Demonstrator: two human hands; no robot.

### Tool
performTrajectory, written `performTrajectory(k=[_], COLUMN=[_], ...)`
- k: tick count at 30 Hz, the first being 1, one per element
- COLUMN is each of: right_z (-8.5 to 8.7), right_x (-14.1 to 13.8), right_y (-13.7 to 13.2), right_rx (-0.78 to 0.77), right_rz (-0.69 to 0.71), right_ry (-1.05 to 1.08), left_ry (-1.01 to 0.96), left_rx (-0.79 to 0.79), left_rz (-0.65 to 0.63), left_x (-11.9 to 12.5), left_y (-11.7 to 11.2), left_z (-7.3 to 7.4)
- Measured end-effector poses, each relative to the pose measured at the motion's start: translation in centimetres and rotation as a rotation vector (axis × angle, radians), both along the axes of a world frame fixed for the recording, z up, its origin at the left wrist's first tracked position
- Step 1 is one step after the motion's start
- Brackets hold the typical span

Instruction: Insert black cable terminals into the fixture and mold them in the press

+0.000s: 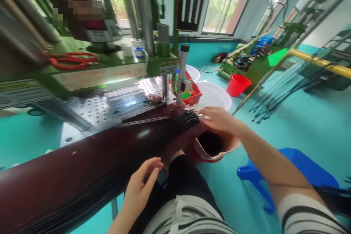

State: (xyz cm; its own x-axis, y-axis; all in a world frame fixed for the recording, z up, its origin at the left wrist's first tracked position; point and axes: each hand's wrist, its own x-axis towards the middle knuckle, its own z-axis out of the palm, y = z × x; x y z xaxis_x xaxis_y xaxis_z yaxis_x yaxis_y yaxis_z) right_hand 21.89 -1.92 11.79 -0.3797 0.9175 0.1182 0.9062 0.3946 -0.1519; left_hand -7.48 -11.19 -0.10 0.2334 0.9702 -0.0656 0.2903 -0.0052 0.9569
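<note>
A bundle of thin black cables (188,117) with pale ends lies along the right end of a dark brown worktable (109,146). My right hand (218,119) reaches over that end, its fingers pressed together on the pale tips; which cables are pinched is hidden. Lower down, my left hand (142,181) hovers in front of the table edge above my lap. Its fingers are bent, with a gap between thumb and fingertips and nothing in between. More long black cables (71,204) run along the table's near side at the left.
Behind the table stands a green press with a perforated metal plate (93,111) and red-handled scissors (72,60) on its ledge. A lined bin (233,144) sits below my right hand. Around it are a blue stool (298,164), a red bucket (238,85), a white basin (215,93) and hanging cables (276,97).
</note>
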Motion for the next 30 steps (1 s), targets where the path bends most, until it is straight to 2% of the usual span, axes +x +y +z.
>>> performTrajectory(k=[3,5,8,12,17,22,25,28,30], right_z=[-4.5,-6.8,-9.5,-11.8,-12.2,-11.5,-11.3,-11.1,-11.0], right_x=[-6.7,-9.0,-9.3,-7.5,-7.8,-9.5,-10.1,-9.9,-9.0], right_y=[4.8,6.3,6.8,5.7,5.8,8.3,9.2,9.1,8.5], right_rx=[-0.020,-0.018,0.016,0.119,0.221,0.094,0.054,0.016,0.056], right_rz=[0.297,0.323,0.221,0.158,0.041,-0.054,-0.061,-0.063,-0.007], right_ry=[-0.040,-0.030,0.017,0.028,-0.062,-0.177,-0.198,-0.191,-0.141], left_ry=[0.354,0.635,0.923,1.005,1.048,1.193,1.263,1.290,1.313], left_rx=[0.408,0.565,0.545,0.469,0.497,0.559,0.577,0.554,0.530], left_rz=[0.292,0.397,0.437,0.430,0.430,0.434,0.447,0.417,0.389], left_x=[-4.5,-7.0,-9.9,-11.3,-11.6,-13.6,-14.9,-15.5,-15.5], left_y=[-1.5,-2.1,-2.6,-2.4,-1.0,2.6,4.7,5.2,4.6], left_z=[0.6,-0.1,-1.7,-2.7,-1.9,-1.7,-1.8,-1.9,-1.9])
